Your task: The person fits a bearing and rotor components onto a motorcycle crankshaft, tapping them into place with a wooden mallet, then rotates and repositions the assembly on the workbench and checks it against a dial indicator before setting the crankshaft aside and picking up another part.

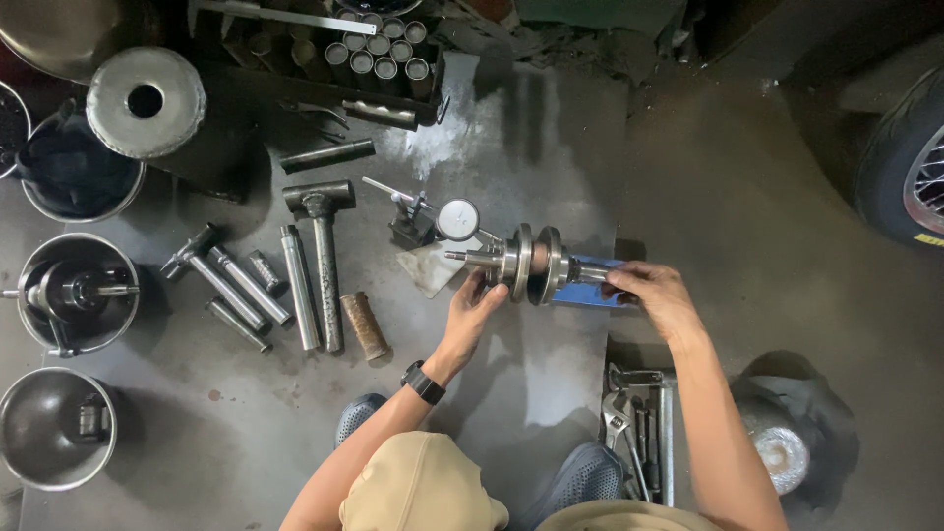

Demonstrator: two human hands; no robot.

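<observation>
Your left hand [470, 307] & right hand [654, 292] both pinch the crankshaft [531, 264] ends: prob. heavy, stiff, oily steel, so grip the shaft stubs, not the webs.

One view only, worn on the head and pointing almost straight down at a grey workshop floor [246, 413]. The wearer's cap brim [418, 487] fills the bottom edge, shoes just above it. It sits close enough that both forearms run up from the bottom to mid-frame. The frame reaches steel bowls [59, 428] on the left and a tyre [910, 167] at the right edge.
</observation>
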